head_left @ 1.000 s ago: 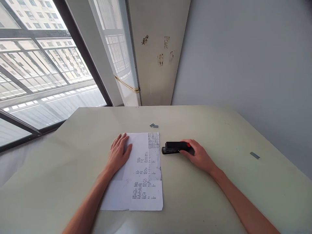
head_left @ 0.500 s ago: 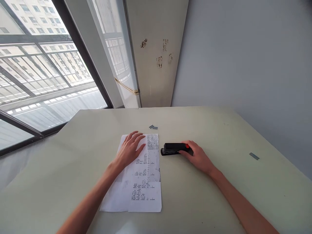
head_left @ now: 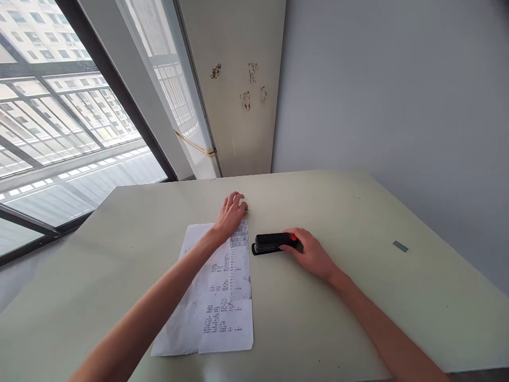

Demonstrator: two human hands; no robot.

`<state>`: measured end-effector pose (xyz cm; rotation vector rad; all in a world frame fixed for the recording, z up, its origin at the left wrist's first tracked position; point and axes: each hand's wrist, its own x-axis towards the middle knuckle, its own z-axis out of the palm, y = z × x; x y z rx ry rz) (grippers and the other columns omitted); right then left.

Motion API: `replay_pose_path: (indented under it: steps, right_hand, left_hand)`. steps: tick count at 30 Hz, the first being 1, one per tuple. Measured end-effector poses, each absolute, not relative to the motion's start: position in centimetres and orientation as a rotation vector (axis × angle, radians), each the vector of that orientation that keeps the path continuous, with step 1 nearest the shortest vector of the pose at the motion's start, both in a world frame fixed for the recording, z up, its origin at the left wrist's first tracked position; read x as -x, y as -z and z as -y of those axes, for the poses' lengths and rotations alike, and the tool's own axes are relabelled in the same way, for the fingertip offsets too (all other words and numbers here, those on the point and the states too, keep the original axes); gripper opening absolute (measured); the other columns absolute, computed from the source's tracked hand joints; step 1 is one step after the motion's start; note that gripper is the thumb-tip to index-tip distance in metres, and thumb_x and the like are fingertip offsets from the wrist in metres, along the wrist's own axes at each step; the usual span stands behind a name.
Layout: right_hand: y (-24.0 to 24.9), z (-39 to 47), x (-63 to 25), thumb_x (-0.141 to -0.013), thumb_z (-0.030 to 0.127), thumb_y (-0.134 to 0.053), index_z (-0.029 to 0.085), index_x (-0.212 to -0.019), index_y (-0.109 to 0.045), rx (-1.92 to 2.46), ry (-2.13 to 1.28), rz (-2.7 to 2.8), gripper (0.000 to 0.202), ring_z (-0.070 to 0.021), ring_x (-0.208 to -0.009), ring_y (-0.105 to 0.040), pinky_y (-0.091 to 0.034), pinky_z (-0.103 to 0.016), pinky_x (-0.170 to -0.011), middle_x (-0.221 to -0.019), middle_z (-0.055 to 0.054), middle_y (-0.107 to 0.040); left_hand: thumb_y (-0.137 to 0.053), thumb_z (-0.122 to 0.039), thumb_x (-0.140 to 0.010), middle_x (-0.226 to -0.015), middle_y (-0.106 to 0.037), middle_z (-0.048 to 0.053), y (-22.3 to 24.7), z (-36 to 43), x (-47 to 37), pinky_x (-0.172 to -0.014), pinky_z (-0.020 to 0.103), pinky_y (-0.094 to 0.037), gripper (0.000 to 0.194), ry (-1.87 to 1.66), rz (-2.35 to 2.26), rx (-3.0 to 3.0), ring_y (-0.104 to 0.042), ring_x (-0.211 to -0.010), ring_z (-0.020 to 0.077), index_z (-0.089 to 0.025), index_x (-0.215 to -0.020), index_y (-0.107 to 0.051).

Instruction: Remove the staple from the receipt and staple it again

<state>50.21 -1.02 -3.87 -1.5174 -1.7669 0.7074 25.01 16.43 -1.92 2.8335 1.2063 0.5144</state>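
Note:
My right hand (head_left: 308, 252) is closed around the rear of a black stapler (head_left: 272, 242) with a red patch, which lies flat on the table, its front end pointing left at the paper. My left hand (head_left: 234, 209) reaches past the far edge of the printed sheets of paper (head_left: 222, 313). Its fingers are curled down together on the small grey staple strips, of which only a dark bit shows by the thumb. The left forearm crosses above the paper. Printed text covers the right part of the top sheet, with a dense block at its far corner.
Another grey staple strip (head_left: 400, 246) lies on the pale table (head_left: 338, 323) at the right. A grey wall (head_left: 377, 95) borders the table's far right side. A stained cabinet panel (head_left: 234, 122) stands behind, and a large window (head_left: 67, 122) is at the left.
My left hand has moved off the paper, away from me, onto the staple strips, and its fingers have curled in. My right hand keeps hold of the stapler. The view has swung slightly right.

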Motion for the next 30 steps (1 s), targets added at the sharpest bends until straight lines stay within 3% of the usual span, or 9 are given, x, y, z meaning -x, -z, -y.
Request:
replay_pose_path:
  steps: [5, 9, 14, 21, 25, 30]
  right_hand:
    - [3.9, 1.1, -50.2, -0.101, 0.057, -0.058, 0.031, -0.121, -0.063, 1.522, -0.701, 1.774, 0.033, -0.0271, -0.107, -0.063, -0.052, -0.045, -0.098, -0.113, -0.005, -0.072]
    - [4.2, 1.1, -50.3, -0.101, 0.059, -0.059, 0.030, -0.121, -0.063, 1.527, -0.693, 1.761, 0.036, -0.0278, -0.110, -0.063, -0.052, -0.046, -0.099, -0.118, -0.006, -0.071]
    - [4.4, 1.2, -50.4, -0.099, 0.063, -0.057, 0.029, -0.121, -0.064, 1.529, -0.691, 1.758, 0.041, -0.0288, -0.104, -0.064, -0.053, -0.047, -0.097, -0.114, -0.008, -0.071]
    - [3.4, 1.6, -50.5, -0.101, 0.066, -0.051, 0.029, -0.122, -0.069, 1.517, -0.806, 1.673, 0.046, -0.0290, -0.108, -0.066, -0.056, -0.040, -0.084, -0.118, -0.009, -0.073]
    - [3.0, 1.7, -50.5, -0.108, 0.063, -0.033, 0.028, -0.119, -0.072, 1.492, -0.886, 1.527, 0.054, -0.0263, -0.110, -0.068, -0.053, -0.038, -0.095, -0.117, -0.006, -0.075]
    - [3.4, 1.5, -50.6, -0.108, 0.061, -0.037, 0.028, -0.121, -0.072, 1.493, -0.867, 1.532, 0.050, -0.0252, -0.108, -0.067, -0.051, -0.037, -0.098, -0.121, -0.005, -0.075]
  left_hand:
    - [-0.042, -0.012, -0.105, -0.107, -0.069, 0.012, 0.9, -15.3, -24.8, -0.092, 0.044, -0.052, 0.020, -0.497, -1.189, -2.781, -0.065, -0.104, 0.0285, -0.018, -0.105, -0.062]
    - [-0.038, -0.027, -0.111, -0.115, -0.071, 0.010, -0.2, -13.1, -23.8, -0.075, 0.034, -0.052, 0.024, -0.564, -1.234, -2.665, -0.068, -0.088, 0.0223, -0.020, -0.120, -0.059]
    - [-0.034, -0.038, -0.113, -0.113, -0.075, 0.007, -1.0, -9.4, -22.0, -0.077, 0.032, -0.055, 0.033, -0.587, -1.233, -2.538, -0.073, -0.088, 0.0199, -0.022, -0.126, -0.059]
    - [-0.027, -0.046, -0.113, -0.121, -0.074, 0.007, -0.3, -5.4, -18.8, -0.086, 0.040, -0.057, 0.044, -0.484, -1.269, -2.541, -0.074, -0.102, 0.0268, -0.025, -0.132, -0.060]
    - [-0.025, -0.051, -0.113, -0.126, -0.074, 0.012, 0.4, -4.8, -17.6, -0.086, 0.043, -0.058, 0.048, -0.454, -1.368, -2.518, -0.074, -0.105, 0.0303, -0.023, -0.136, -0.056]
    - [-0.023, -0.052, -0.113, -0.117, -0.077, 0.013, 0.7, -5.1, -16.8, -0.085, 0.045, -0.058, 0.049, -0.366, -1.382, -2.551, -0.075, -0.103, 0.0322, -0.020, -0.132, -0.055]
